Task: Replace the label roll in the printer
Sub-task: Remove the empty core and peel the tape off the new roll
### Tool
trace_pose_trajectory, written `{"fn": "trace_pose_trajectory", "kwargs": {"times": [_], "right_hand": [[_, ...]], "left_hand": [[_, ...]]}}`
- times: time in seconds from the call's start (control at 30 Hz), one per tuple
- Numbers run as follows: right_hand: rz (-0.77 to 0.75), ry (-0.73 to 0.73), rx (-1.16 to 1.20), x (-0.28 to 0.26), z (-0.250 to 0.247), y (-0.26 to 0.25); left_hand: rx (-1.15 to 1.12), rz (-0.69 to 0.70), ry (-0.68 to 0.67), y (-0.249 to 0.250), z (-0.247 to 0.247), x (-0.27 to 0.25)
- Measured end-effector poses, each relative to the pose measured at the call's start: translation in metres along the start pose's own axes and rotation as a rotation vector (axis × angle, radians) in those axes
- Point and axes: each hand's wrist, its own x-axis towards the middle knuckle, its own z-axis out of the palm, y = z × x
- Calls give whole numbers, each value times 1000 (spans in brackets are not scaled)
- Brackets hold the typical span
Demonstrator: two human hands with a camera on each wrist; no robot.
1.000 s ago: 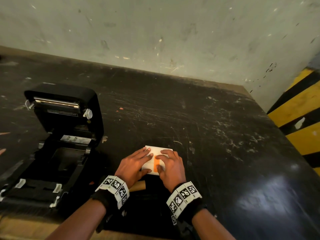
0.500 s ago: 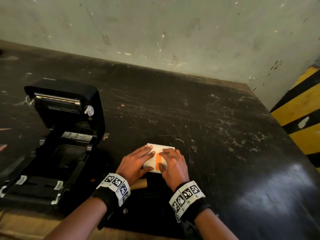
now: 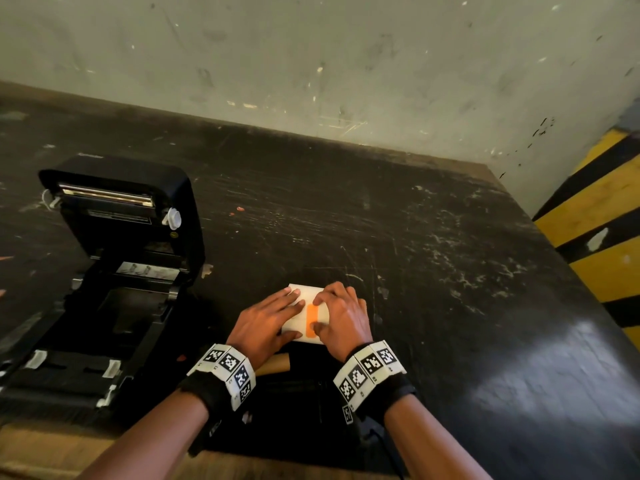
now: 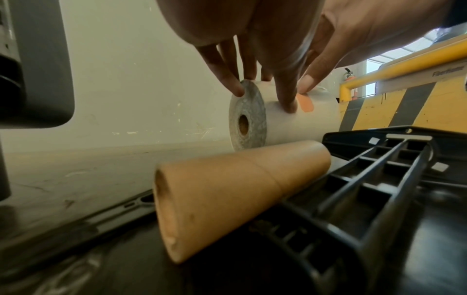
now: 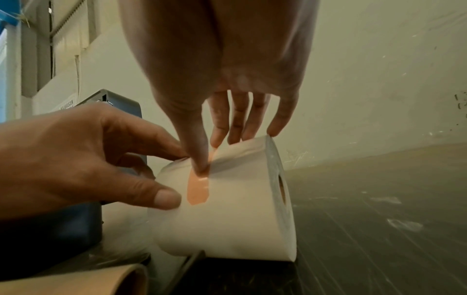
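Black plastic label printer (image 3: pixel 104 271) stands with its lid raised, well to the left of the left hand's fingers, its roll bay exposed. Scratched black tabletop (image 3: pixel 415 254) carries it and everything else noted here.

Left hand (image 3: pixel 263 323) rests on the left half of the white paper label roll (image 3: pixel 304 308), which lies on its side on the tabletop, directly under both sets of fingers. Its fingers (image 4: pixel 227 73) are extended and laid over the roll's top, fingertips at the roll's left end face; the thumb (image 5: pixel 161 196) presses the near side of the roll, so the hand steadies the roll between thumb and fingers.

Brown cardboard tube core (image 4: pixel 227 189) lies on the tabletop just nearer the person than the left thumb, beside a black ribbed plastic part (image 4: pixel 353 189) which it touches.

Orange strip of tape (image 5: pixel 197 189) runs over the roll's surface between the two hands. Right hand (image 3: pixel 343 317) sits on the right half of the roll. Its thumb tip (image 5: pixel 199 165) bears on the upper part of the orange strip, and its curled fingers (image 5: pixel 237 119) reach over the roll's top, with the outermost touching the right edge. Paper beside the right thumb appears slightly lifted from the roll.
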Motion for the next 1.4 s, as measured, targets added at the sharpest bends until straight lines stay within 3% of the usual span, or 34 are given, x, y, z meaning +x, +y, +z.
{"fn": "trace_pose_trajectory", "kwargs": {"times": [0.13,0.3,0.43,0.57,1.17,1.4], "right_hand": [[-34,-61,-95,-9,6,-6],[-1,-19,70,-8,0,2],[-92,-64,-88,-11,-2,3],[-110,-59,-74,-15,-1,4],[44,165,163,2,15,7],[72,156,220,4,17,6]], "left_hand": [[-49,-30,-13,-2,1,3],[-35,-26,-20,-4,3,2],[-62,-45,-25,-5,5,2],[-76,-50,-41,-6,5,1],[4,15,-13,-4,1,2],[13,16,-11,-4,1,1]]}}
